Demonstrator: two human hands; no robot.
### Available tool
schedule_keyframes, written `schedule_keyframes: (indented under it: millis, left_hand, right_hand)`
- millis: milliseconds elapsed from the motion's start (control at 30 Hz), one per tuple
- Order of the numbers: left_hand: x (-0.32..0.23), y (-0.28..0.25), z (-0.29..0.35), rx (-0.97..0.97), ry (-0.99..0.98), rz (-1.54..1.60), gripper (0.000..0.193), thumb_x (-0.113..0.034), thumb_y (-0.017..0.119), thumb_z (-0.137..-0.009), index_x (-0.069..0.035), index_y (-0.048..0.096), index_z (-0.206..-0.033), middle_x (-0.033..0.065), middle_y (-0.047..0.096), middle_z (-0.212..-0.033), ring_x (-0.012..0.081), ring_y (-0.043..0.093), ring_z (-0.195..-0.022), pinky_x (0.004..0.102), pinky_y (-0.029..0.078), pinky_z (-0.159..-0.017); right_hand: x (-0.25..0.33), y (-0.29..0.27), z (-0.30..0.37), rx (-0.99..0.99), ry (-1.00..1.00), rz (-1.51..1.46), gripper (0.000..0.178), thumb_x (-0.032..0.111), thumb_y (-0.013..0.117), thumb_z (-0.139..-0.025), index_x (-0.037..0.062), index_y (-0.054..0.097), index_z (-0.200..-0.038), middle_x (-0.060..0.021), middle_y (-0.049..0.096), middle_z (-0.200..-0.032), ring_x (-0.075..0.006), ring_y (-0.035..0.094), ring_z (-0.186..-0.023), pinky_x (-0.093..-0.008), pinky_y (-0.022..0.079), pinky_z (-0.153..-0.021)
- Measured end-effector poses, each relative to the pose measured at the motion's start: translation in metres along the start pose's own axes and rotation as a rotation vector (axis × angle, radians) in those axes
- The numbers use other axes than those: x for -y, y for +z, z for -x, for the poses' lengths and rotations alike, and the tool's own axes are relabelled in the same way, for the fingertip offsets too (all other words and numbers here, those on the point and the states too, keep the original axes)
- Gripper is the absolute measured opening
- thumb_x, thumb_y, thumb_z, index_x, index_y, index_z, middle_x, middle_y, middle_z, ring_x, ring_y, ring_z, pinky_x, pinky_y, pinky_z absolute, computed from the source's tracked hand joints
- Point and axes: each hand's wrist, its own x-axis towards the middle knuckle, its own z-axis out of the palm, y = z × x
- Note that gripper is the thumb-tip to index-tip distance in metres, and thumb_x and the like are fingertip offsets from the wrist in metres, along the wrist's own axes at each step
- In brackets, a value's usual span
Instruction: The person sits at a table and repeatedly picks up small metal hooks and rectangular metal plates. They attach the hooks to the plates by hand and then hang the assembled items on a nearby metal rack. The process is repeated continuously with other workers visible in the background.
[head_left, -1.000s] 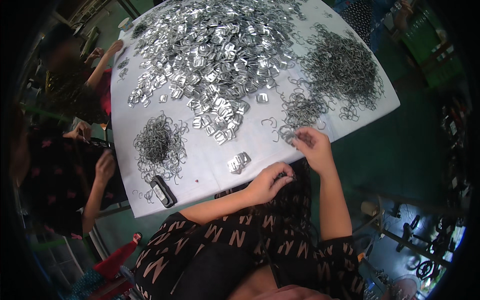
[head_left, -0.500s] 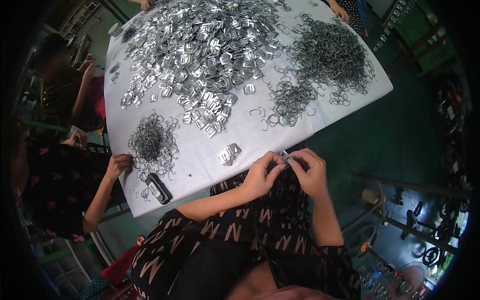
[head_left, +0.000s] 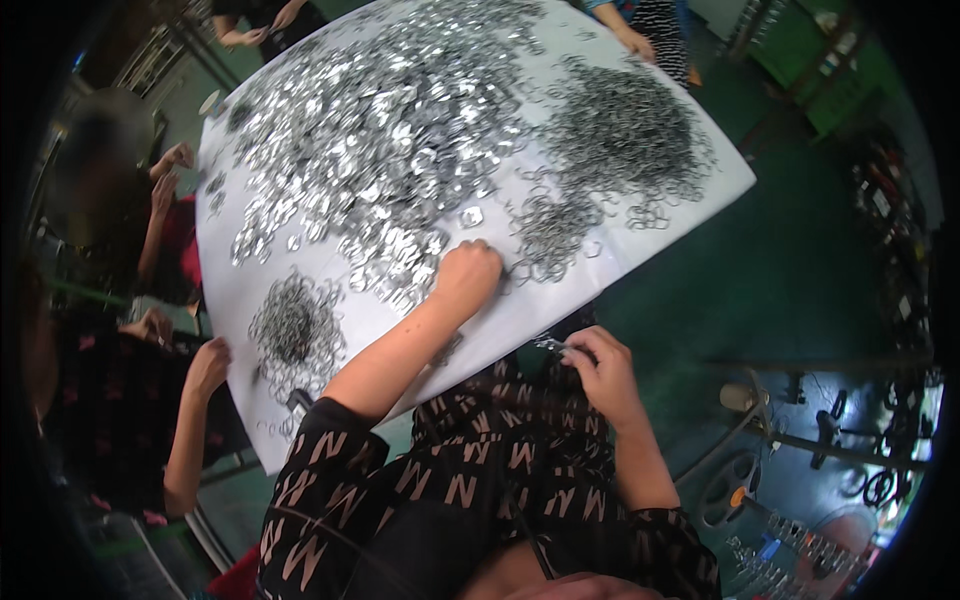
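**Small metal piece (head_left: 548, 343), probably light, stiff and slick**

Pale letters pattern the dark clothing (head_left: 400, 495). The right hand (head_left: 603, 375) pinches the metal piece between thumb and forefinger, just off the table (head_left: 525, 305); its rim seems the best hold. The left hand (head_left: 470, 275) curls over the table beside wire hooks (head_left: 552, 232); I cannot tell whether it grips anything. Beyond lie shiny buckles (head_left: 385, 140), no label readable.

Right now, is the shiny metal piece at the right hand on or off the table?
Off. The right hand pinches the metal piece just past the table's near edge, above dark clothing.
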Motion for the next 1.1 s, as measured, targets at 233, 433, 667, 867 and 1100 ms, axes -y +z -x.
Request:
schedule_keyframes:
  millis: [233,433,667,867,1100]
  left_hand:
    - [0.011,-0.012,-0.016,0.069,-0.074,0.113,0.012,-0.013,0.061,-0.074,-0.002,0.065,-0.077,0.016,0.068,-0.078,0.0284,0.068,-0.069,0.0365,0.054,-0.059]
    - [-0.013,-0.04,0.026,0.184,-0.142,1.292,0.01,-0.002,0.068,-0.072,0.001,0.06,-0.076,-0.0005,0.061,-0.072,0.0072,0.057,-0.064,0.0222,0.046,-0.06]
    - [-0.055,-0.049,0.057,-0.057,0.203,1.302,0.012,-0.004,0.069,-0.071,-0.004,0.059,-0.077,0.0098,0.062,-0.098,0.0231,0.055,-0.101,0.0346,0.042,-0.09]
    - [-0.064,-0.043,0.061,-0.025,0.118,1.396,0.013,-0.005,0.068,-0.075,-0.003,0.057,-0.08,0.0127,0.066,-0.1,0.0218,0.061,-0.094,0.0335,0.046,-0.086]
    - [-0.062,-0.044,0.073,0.079,0.066,1.458,0.01,-0.002,0.064,-0.08,-0.001,0.054,-0.083,0.0125,0.068,-0.095,0.0128,0.061,-0.087,0.0289,0.049,-0.078]
  right_hand:
    - [-0.015,-0.002,0.0,-0.058,0.007,-0.109,0.007,-0.006,0.059,-0.084,-0.0063,0.061,-0.091,-0.0099,0.062,-0.084,-0.0174,0.068,-0.075,-0.026,0.053,-0.066]
    - [-0.029,-0.002,0.005,-0.075,0.07,-0.212,0.006,-0.006,0.063,-0.082,-0.0063,0.061,-0.088,-0.0087,0.066,-0.079,-0.0142,0.069,-0.073,-0.0246,0.052,-0.065]
    - [-0.018,0.001,0.006,-0.046,0.093,-0.253,0.007,-0.007,0.063,-0.083,-0.0056,0.059,-0.088,-0.0088,0.068,-0.078,-0.0125,0.068,-0.073,-0.0235,0.051,-0.064]
    - [-0.014,0.001,0.002,-0.012,0.043,-0.183,0.011,-0.007,0.066,-0.079,-0.0047,0.061,-0.088,-0.0087,0.066,-0.077,-0.0134,0.068,-0.072,-0.0245,0.051,-0.063]
    - [-0.029,-0.011,-0.044,-0.028,-0.101,-0.015,0.01,0.002,0.074,-0.076,-0.0012,0.066,-0.081,-0.0063,0.062,-0.074,-0.0118,0.058,-0.06,-0.0252,0.045,-0.054]
